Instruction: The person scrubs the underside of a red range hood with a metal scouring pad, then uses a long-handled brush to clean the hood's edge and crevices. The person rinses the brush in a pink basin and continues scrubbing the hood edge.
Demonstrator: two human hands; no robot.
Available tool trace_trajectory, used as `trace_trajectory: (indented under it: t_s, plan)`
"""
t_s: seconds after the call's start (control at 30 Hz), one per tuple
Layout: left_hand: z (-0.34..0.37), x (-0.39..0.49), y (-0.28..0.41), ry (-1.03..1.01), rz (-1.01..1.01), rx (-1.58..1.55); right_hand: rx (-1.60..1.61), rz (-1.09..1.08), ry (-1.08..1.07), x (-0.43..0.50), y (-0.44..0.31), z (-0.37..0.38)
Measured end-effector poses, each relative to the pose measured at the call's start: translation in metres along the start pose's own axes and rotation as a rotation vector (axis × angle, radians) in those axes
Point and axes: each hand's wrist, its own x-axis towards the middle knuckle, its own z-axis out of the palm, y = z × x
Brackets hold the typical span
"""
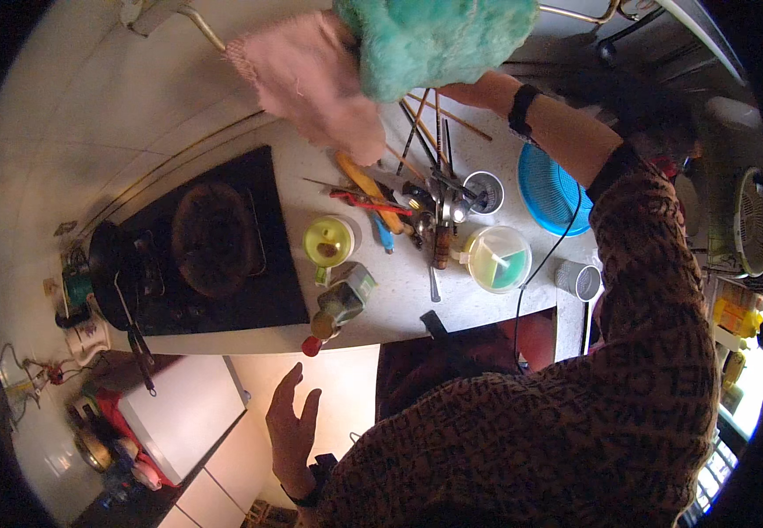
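My left hand (293, 426) hangs in front of the counter edge with fingers apart and nothing in it. Just beyond its fingertips lies a bottle with a red cap (311, 346). Reaching across the counter, my right hand (477, 91) goes behind a hanging green plush towel (444, 43); its fingers are hidden. A pink cloth (318, 86) hangs beside the towel. Below them, chopsticks (437, 125) and utensils lie heaped on the counter, among them a wooden spatula (368, 188). A perforated metal utensil cup (485, 191) is next to the heap.
A black cooktop (216, 244) is on the left, with a dark wok (114, 274) at its far side. Near the utensils stand a yellow-green lidded jar (327, 241) and a clear lidded container (500, 259). A blue basket (553, 191), a black cable (549, 254) and another metal cup (578, 280) are at right.
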Motion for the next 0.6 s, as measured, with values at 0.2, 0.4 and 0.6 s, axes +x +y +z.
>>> trace_trajectory:
  t_s: [0.2,0.4,0.6]
  plan:
    - [-0.001,-0.003,0.017,0.016,0.04,-0.016,-0.73,-0.087,0.009,-0.021,-0.03,-0.055]
    - [-0.002,0.0,0.053,0.044,0.227,0.004,-1.092,0.088,-0.149,-0.084,-0.069,-0.101]
    - [-0.004,0.014,0.128,0.069,0.636,0.059,-1.142,-0.089,0.195,-0.163,-0.138,-0.171]
